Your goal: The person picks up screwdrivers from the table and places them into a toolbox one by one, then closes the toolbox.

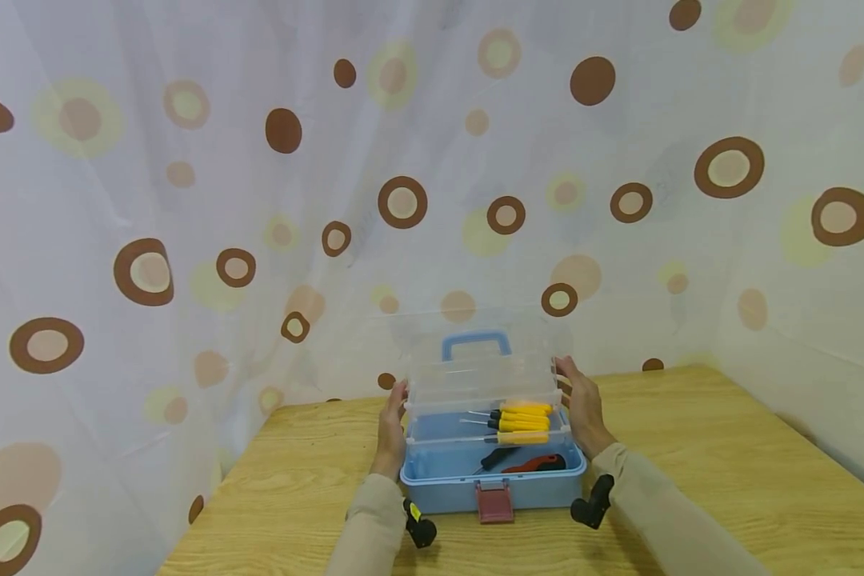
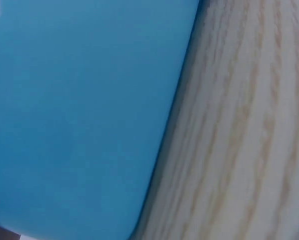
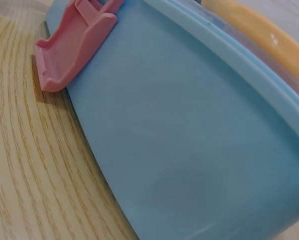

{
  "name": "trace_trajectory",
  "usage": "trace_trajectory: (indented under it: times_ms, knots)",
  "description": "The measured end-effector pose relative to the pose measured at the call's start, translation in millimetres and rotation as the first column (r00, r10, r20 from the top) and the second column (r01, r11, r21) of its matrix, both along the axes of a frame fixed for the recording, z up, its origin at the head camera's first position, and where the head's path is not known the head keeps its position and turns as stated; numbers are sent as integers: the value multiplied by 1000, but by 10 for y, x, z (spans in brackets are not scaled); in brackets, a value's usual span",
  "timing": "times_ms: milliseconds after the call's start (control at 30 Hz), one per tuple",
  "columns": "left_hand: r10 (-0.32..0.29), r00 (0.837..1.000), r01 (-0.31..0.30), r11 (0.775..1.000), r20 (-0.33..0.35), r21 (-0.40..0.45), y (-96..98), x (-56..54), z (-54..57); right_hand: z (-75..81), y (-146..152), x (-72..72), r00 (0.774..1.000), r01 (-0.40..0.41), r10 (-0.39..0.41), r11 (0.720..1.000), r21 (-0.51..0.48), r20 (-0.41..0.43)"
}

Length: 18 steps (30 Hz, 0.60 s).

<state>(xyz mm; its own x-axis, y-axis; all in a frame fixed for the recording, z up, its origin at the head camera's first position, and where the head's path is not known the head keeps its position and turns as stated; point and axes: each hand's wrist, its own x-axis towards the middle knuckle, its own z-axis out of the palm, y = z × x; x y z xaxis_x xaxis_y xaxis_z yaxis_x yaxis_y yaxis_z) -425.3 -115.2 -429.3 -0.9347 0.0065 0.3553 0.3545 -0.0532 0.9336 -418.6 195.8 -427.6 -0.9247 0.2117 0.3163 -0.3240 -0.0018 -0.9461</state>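
Note:
A light blue toolbox [image 1: 446, 494] stands on the table with its clear lid [image 1: 432, 370] raised, a blue handle [image 1: 475, 337] on top. Inside, a clear tray [image 1: 439, 439] sits lifted above the base, with several yellow-handled screwdrivers [image 1: 524, 422] at its right. My left hand [image 1: 391, 428] grips the left end of the clear tray part, its fingertips at the edge. At the opposite end my right hand [image 1: 583, 404] holds on, fingers on the upper right edge. Both wrist views show the toolbox wall [image 2: 84, 110] close up, the hands out of sight.
In the base lie a red-and-black-handled tool [image 1: 540, 463] and a black-handled tool [image 1: 499, 457]. The pink latch [image 3: 72, 47] hangs undone at the front. Wooden table [image 1: 691, 448] surrounds the box; a white curtain [image 1: 432, 264] with brown circles hangs behind it.

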Motion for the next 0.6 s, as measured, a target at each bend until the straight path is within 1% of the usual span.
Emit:
trace_trajectory:
  times_ms: [67, 133, 267, 400, 500, 600]
  knots:
    - [13, 1000, -13, 1000, 0, -3, -7, -50, -42, -1, 6, 6, 1000, 4, -4, 1000, -15, -2]
    - [11, 1000, -11, 1000, 8, -1, -16, -64, -55, -1, 17, 10, 1000, 6, -6, 1000, -26, -8]
    - [-7, 999, 9, 999, 42, -49, -77, -46, -39, 10, 24, 27, 1000, 19, -19, 1000, -12, -2]
    - [-21, 996, 32, 991, 82, -133, -151, -17, -8, 41, 29, 66, 999, 25, -26, 999, 30, 34]
    - [-29, 994, 45, 987, 107, -153, -189, 7, 9, 70, 50, 101, 998, -21, 20, 1000, 23, 58]
    - [-53, 990, 72, 987, 131, -142, -197, 47, 35, 96, 92, 140, 993, -71, 72, 997, -10, 90]
